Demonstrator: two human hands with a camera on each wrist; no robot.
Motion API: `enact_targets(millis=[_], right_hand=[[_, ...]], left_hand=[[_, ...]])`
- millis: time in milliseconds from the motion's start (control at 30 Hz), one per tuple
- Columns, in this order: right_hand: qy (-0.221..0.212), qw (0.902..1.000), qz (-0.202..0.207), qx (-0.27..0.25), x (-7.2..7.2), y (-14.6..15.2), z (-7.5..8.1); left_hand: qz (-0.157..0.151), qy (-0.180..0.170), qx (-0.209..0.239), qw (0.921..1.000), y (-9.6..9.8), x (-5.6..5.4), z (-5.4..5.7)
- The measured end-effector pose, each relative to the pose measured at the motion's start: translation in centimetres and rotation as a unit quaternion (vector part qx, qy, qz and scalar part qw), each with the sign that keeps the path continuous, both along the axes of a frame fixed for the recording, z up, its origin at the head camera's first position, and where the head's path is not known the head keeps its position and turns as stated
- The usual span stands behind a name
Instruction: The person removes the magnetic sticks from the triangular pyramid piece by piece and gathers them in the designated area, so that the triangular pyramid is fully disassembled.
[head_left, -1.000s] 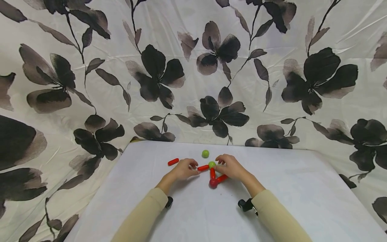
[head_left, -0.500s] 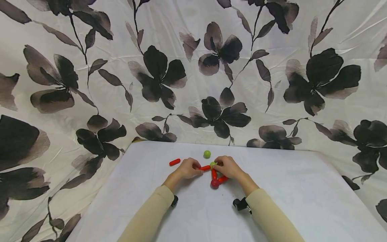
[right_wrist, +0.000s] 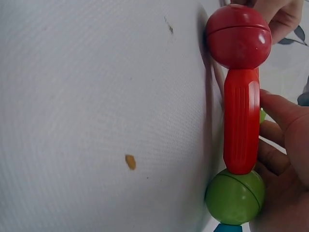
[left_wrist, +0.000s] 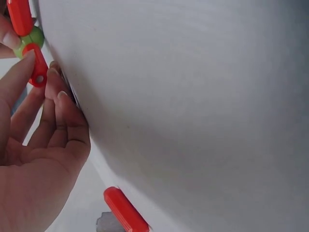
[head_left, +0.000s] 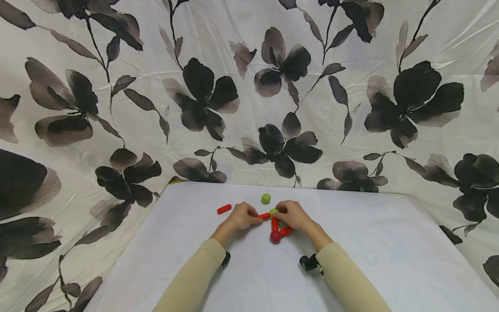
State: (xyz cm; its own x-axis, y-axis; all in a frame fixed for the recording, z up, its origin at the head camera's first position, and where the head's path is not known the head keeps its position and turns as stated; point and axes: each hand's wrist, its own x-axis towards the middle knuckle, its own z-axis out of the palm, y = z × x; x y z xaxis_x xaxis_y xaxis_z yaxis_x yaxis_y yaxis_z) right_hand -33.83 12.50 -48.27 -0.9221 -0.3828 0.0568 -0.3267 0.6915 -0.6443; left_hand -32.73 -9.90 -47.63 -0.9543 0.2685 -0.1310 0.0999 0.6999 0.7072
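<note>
My left hand (head_left: 243, 216) pinches a red rod (head_left: 264, 216) between thumb and fingers; a small hole shows in the rod's near end in the left wrist view. The rod's other end meets a green ball (left_wrist: 35, 36). My right hand (head_left: 293, 215) grips that ball, covering part of it. Two more red rods run from a red ball (head_left: 275, 236) on the near side, one up to the gripped green ball. The other red rod (right_wrist: 241, 121) ends at another green ball (right_wrist: 235, 197), hidden under the right hand in the head view. A blue piece (right_wrist: 228, 227) joins this ball.
A loose red rod (head_left: 224, 209) lies left of the left hand. Behind the hands, a loose green ball (head_left: 266, 198) rests on the white tabletop (head_left: 187, 195). A floral cloth (head_left: 218, 39) hangs beyond the table's far edge.
My left hand has moved slightly right and closed its fingers on the red rod. My right hand's raised fingers have come down and gripped the green ball. Over the last half second both barely move.
</note>
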Motion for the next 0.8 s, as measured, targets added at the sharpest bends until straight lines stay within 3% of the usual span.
enact_targets(millis=[633, 800], right_hand=[[-0.008, 0.9999, -0.007, 0.002, -0.04, -0.13, 0.29], [-0.009, 0.9999, -0.007, 0.007, 0.17, -0.18, 0.36]], left_hand=[[0.052, 0.002, 0.003, 0.9986, 0.4, 0.0, 0.08], [0.054, 0.007, 0.014, 0.9984, 0.27, 0.29, 0.11]])
